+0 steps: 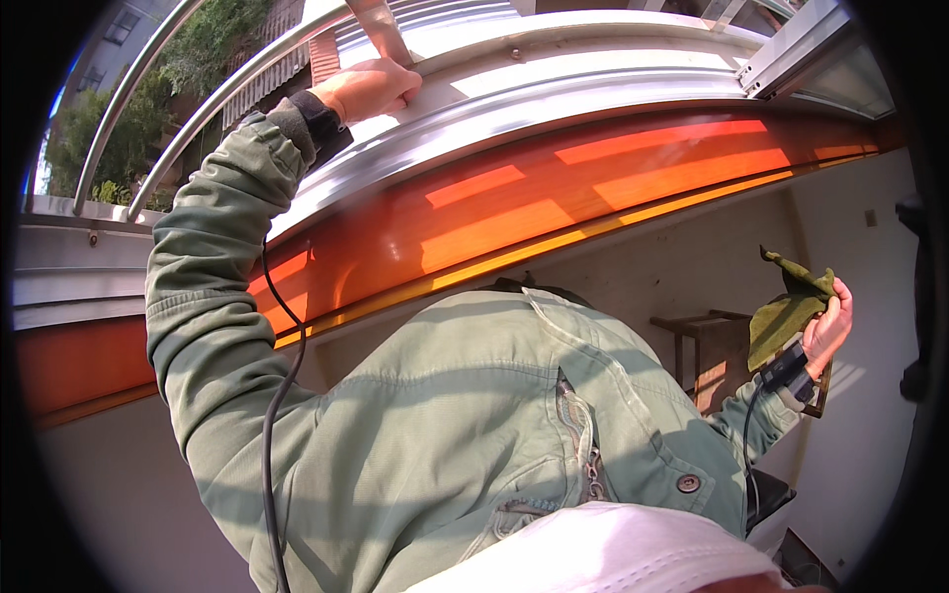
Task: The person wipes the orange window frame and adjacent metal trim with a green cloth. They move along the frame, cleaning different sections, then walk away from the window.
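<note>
My left hand (pixel 374 87) reaches out over the window sill. Its fingers are curled at the foot of an upright metal railing post (pixel 379 30); whether they grip it is hidden. On the far right, my right hand (pixel 828 331) is raised and pinches an olive-green cloth (pixel 786 319) by one edge. The cloth hangs partly folded, with one corner sticking up. Under the left hand runs a silvery metal window track (pixel 549 100), brightly sunlit.
An orange-red wooden sill (pixel 474 207) spans the view below the track. A window frame (pixel 793 52) stands at upper right, and curved metal railings (pixel 222 96) are outside on the left. A wooden stool (pixel 712 348) stands behind the cloth. A black cable (pixel 270 437) trails along my left sleeve.
</note>
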`<state>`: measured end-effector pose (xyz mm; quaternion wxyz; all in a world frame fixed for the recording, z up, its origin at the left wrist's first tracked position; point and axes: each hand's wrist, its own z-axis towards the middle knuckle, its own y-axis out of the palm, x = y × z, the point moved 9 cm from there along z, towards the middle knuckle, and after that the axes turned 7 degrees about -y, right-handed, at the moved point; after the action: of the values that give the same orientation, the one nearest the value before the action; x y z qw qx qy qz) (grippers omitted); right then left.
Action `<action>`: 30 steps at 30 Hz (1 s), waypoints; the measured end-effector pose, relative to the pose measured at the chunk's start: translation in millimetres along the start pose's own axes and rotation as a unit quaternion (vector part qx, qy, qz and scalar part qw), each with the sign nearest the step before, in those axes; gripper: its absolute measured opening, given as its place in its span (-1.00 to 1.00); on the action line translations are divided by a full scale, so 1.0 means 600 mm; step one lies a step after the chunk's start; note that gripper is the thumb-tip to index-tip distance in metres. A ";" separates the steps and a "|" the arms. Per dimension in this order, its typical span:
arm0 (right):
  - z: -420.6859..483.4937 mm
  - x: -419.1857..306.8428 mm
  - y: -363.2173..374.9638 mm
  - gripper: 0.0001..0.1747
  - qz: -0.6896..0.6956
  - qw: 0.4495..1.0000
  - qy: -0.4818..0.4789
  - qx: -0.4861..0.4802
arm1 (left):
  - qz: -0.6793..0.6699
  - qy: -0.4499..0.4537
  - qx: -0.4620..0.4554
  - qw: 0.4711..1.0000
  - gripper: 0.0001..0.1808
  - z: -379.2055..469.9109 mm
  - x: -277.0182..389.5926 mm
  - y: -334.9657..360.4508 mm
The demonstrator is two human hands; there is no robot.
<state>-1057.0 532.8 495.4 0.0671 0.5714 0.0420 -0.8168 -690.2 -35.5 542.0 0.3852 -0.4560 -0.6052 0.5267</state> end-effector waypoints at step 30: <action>0.038 0.016 0.172 -0.68 0.081 0.958 0.030 -0.273 | -0.105 0.149 -0.096 0.979 -0.87 -0.157 0.290 -0.037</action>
<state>-1065.0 426.7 495.0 0.2853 0.5569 0.2196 -0.7485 -654.4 157.4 575.5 0.4782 -0.4983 -0.6333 0.3492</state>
